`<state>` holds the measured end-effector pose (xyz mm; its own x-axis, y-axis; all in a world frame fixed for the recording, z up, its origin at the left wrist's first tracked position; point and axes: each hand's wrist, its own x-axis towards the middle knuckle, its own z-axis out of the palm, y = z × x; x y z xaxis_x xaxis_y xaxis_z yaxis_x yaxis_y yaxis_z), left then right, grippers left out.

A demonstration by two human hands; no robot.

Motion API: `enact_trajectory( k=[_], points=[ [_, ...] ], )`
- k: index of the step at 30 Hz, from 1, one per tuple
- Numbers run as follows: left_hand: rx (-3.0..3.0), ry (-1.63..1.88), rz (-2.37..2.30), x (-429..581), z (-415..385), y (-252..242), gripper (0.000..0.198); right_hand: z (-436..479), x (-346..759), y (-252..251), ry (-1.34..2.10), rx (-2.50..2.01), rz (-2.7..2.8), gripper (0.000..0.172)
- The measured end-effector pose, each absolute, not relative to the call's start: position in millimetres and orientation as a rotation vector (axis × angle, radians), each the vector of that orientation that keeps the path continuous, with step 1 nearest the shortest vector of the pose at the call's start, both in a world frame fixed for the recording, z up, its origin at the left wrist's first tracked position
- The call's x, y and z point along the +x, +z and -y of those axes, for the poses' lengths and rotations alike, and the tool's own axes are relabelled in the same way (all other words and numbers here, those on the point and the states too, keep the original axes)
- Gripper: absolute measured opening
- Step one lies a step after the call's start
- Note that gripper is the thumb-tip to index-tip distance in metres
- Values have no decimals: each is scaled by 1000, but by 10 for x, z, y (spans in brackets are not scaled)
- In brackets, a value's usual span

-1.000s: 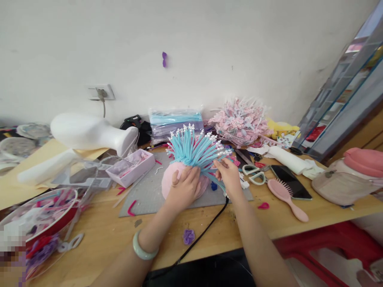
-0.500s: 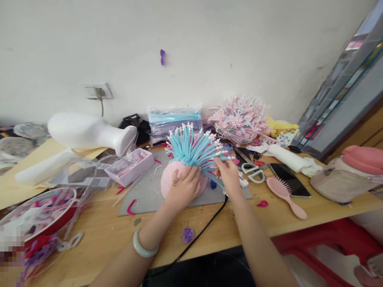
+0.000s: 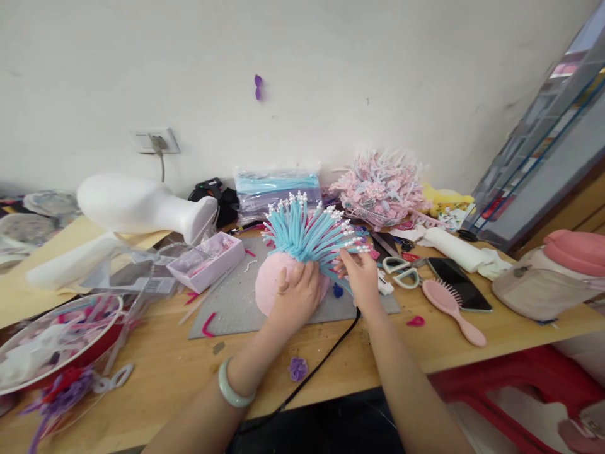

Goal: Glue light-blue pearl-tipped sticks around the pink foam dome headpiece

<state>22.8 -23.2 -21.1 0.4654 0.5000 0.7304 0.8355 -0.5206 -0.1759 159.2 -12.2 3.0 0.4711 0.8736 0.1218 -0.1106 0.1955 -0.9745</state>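
Blue pipe cleaners [image 3: 302, 232] fan up and outward from a rounded pink dome [image 3: 270, 282], and white beads tip their ends. My left hand [image 3: 297, 291] is wrapped over the dome's right side, its fingertips at the base of the blue stems. At the right of the fan, my right hand [image 3: 360, 272] pinches some of the pipe cleaners between thumb and fingers; exactly how many is hidden. Under the dome lies a grey mat [image 3: 222, 318].
Left of the mat stand a lilac box [image 3: 208, 277] and a full red-and-white basin [image 3: 80, 362]. Behind lies a white mannequin head [image 3: 127, 202]. On the right are scissors [image 3: 406, 277], a pink hairbrush [image 3: 454, 309] and a phone [image 3: 463, 284]. A purple flower [image 3: 297, 369] lies in front.
The view has shifted slightly. My left forearm has moved a little to the right, its hand still on the dome. My right hand stays at the right-hand stems.
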Motion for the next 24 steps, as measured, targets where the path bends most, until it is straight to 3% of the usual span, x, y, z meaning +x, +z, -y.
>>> enact_trajectory(
  k=[8, 15, 24],
  points=[
    [-2395, -885, 1211, 20, 142, -199, 40, 228, 1591, 82, 847, -958, 855, 15],
    [-2805, -1117, 996, -7, 82, -88, 34, 309, 1559, 42, 866, -862, 1025, 16],
    [-3281, -1158, 1167, 47, 202, 9, 26, 387, 1476, 73, 919, -821, 1207, 16]
  ],
)
